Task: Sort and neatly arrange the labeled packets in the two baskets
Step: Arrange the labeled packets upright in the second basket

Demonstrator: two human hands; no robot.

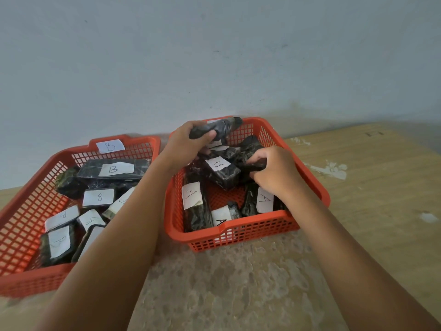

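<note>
Two packets' (216, 130) labels hidden, fingers (256, 160) covering

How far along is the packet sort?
Mostly sorted. Done: the left basket, tagged B, holds packets with B labels, though loosely. In hand: the left hand lifts a dark packet over the right basket; the right hand has a grip on another inside. Left: a B packet still lies among the A packets, and both baskets need tidying.

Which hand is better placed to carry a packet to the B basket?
Left. The left hand already grips a raised packet and is nearer the B basket.
</note>
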